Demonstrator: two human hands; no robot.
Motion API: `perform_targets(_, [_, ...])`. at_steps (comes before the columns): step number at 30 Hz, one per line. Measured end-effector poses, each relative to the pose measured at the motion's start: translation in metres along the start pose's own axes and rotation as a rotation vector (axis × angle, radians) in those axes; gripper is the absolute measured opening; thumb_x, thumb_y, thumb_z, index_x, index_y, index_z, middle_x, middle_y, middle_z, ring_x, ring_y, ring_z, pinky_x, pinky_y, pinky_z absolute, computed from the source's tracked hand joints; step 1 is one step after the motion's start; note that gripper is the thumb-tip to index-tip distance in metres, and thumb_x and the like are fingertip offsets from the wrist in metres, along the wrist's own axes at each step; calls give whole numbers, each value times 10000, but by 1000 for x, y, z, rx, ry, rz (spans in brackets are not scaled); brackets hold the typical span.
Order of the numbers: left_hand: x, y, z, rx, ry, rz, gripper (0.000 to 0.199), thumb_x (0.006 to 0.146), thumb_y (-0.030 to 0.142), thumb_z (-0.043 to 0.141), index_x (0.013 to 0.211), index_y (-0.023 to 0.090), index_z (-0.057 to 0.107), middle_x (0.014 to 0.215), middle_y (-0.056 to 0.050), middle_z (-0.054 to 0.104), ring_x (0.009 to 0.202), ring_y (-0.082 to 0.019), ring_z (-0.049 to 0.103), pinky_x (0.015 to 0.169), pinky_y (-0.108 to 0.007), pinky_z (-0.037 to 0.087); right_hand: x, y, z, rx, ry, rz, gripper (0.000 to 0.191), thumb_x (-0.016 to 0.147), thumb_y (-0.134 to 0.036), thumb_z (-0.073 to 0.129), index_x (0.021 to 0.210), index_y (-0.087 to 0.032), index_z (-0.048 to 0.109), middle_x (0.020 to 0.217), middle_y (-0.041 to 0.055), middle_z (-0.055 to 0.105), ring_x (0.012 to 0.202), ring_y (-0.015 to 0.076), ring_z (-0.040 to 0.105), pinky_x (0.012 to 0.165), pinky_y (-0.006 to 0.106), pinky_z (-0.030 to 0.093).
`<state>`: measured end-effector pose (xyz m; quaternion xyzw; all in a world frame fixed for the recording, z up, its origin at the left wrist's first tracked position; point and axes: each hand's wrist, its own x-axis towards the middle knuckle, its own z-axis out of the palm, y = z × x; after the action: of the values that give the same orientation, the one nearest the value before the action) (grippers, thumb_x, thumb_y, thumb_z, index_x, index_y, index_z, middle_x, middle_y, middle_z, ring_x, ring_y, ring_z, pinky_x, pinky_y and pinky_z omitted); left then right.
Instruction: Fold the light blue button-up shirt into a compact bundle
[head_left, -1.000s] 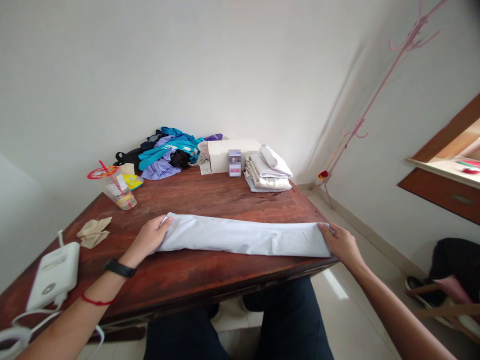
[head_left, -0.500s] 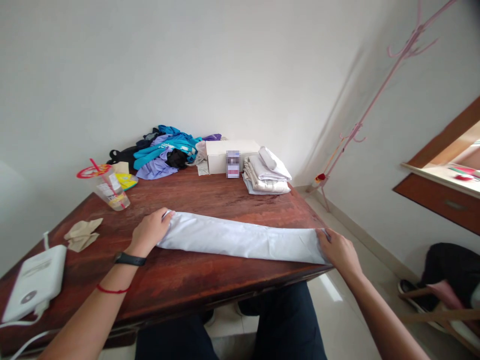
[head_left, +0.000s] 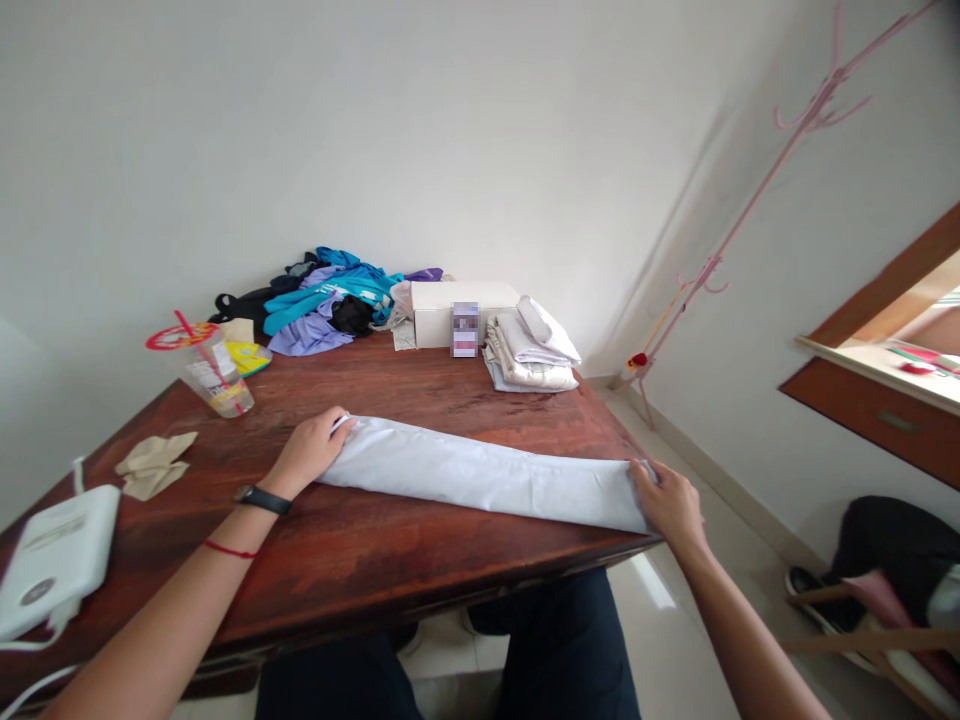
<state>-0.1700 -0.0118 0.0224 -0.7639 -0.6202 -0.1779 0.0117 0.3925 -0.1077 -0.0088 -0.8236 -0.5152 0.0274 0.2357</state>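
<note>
A pale grey-white cloth (head_left: 480,475), folded into a long narrow strip, lies across the front of the dark wooden table (head_left: 360,575). My left hand (head_left: 313,447) grips its left end, thumb on top. At the opposite end, my right hand (head_left: 670,503) holds the cloth by its corner near the table's right edge. Both hands have their fingers closed on the fabric, and the fingers underneath are hidden. Behind the strip, toward the back right, sits a stack of folded light-coloured cloths (head_left: 531,350).
A clothes heap (head_left: 330,300) and white box (head_left: 435,325) stand along the wall. On the left are a plastic cup with a straw (head_left: 214,375), a crumpled napkin (head_left: 155,465) and a white power bank (head_left: 60,555) with cables. A pink coat rack (head_left: 765,205) stands at right.
The camera view has shifted slightly. Both hands keep hold of the cloth's ends, and the strip lies almost as before, a little flatter at the right end.
</note>
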Motion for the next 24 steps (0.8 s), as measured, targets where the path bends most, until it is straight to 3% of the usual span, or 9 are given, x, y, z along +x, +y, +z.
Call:
perform_targets(2, [6,-1,0,46,-84,-63,383,1006,445,357,993,195,647,990,-112,740,972,-295,692,814,-344,488,1,0,0,-21,9,-22,466,922,-485,388,811,-171,715,841,135,722,802,269,635,706,329,415])
perform_targets(6, [14,9,-4,211,-149,-166,374,992,449,398,985,206,684,1058,-138,727,1045,-352,660,796,-383,482,-2,2,2,-82,33,-148,444,939,-452,391,839,-169,719,1008,139,703,919,270,636,804,344,434])
perform_targets(8, [14,20,-9,275,-108,-211,337,972,431,453,1034,198,688,1108,-161,701,1082,-379,635,840,-429,483,-5,3,4,-119,43,-161,458,951,-463,396,903,-160,736,1065,152,682,987,287,627,849,362,445])
perform_targets(10, [11,38,-14,291,24,-198,320,958,378,494,1130,174,670,1226,-194,650,1162,-403,592,917,-492,468,-7,4,5,-160,45,-153,469,964,-477,397,960,-157,740,1087,160,664,1028,303,614,869,382,453])
perform_targets(13, [-3,80,-15,122,198,50,372,1010,319,433,1280,146,622,1428,-201,545,1353,-373,474,1104,-521,373,-9,3,6,-227,31,-125,453,977,-482,396,980,-162,716,1082,158,648,1025,315,603,845,401,466])
perform_targets(14, [-9,97,-11,30,177,184,394,1034,337,406,1315,153,612,1455,-181,537,1395,-346,445,1154,-497,339,-9,2,6,-246,29,-114,443,980,-479,395,976,-161,705,1076,157,643,1016,316,601,830,403,470])
perform_targets(17, [-28,145,11,-124,-64,546,522,1043,500,421,1495,250,497,1538,-113,498,1436,-301,431,1189,-459,331,-10,0,6,-276,32,-92,415,990,-462,390,973,-160,675,1078,157,632,1008,315,597,804,403,474])
perform_targets(20, [-33,171,38,-117,-147,558,631,1026,628,365,1530,265,476,1595,-134,429,1484,-342,366,1212,-544,262,-11,-3,3,-273,20,-82,393,999,-441,384,980,-162,661,1089,155,626,1023,309,594,823,406,476])
perform_targets(24, [-20,168,60,-90,-194,480,627,1023,639,362,1521,286,503,1615,-133,393,1488,-373,357,1207,-579,239,-13,-4,-2,-258,-1,-48,377,1012,-434,379,977,-185,660,1173,147,621,1116,319,572,861,427,479])
